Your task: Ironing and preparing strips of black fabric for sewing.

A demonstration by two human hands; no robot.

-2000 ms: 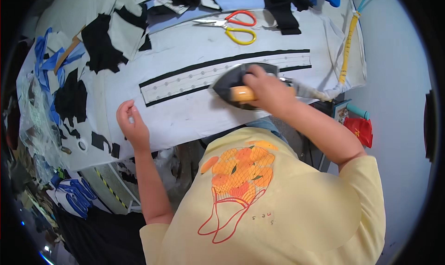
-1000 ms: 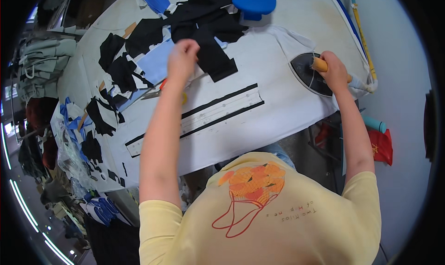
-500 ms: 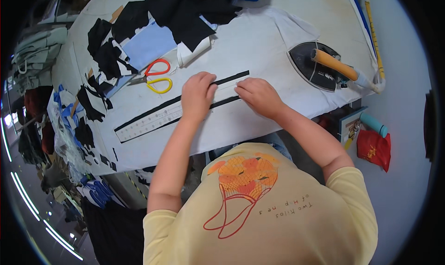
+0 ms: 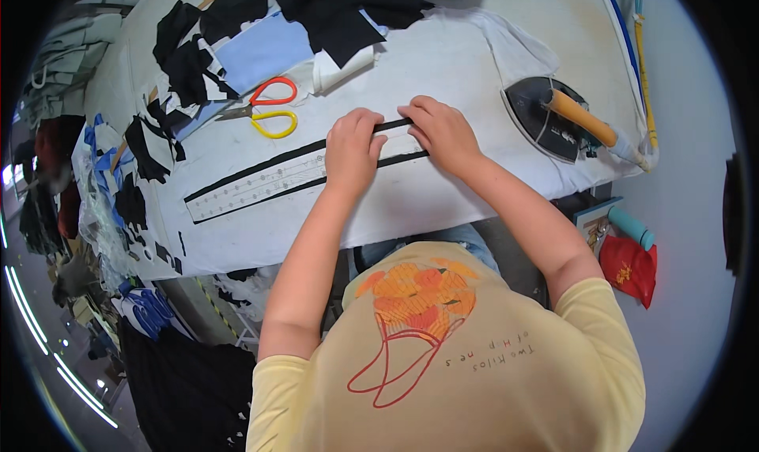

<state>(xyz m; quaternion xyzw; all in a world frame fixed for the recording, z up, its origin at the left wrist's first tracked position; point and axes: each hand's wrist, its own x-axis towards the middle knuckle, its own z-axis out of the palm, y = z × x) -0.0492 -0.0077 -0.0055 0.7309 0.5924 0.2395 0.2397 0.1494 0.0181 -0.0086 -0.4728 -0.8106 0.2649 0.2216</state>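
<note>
A long white strip with printed marks [image 4: 296, 173] lies slantwise on the table, with black fabric [image 4: 257, 168] showing along both long edges. My left hand [image 4: 353, 149] rests across its middle, fingers curled at the far black edge and thumb on the white part. Close to the strip's right end, my right hand [image 4: 447, 138] has its fingers over the far edge and thumb on the near side, closed on the black fabric. The parts beneath both palms are hidden. Beyond my left hand lie scissors [image 4: 274, 108] with one red and one yellow handle loop.
An iron [image 4: 545, 124] with a wooden handle sits to the right on the white-covered table [image 4: 443, 215]. Black, white and blue fabric scraps [image 4: 265, 52] are heaped at the far left. A red pouch [image 4: 628, 270] and a teal bottle [image 4: 631, 227] are below the right edge.
My right hand has moved from the strip's near side to its far edge. My left hand has shifted slightly up and right. The whole view has shifted a little.
</note>
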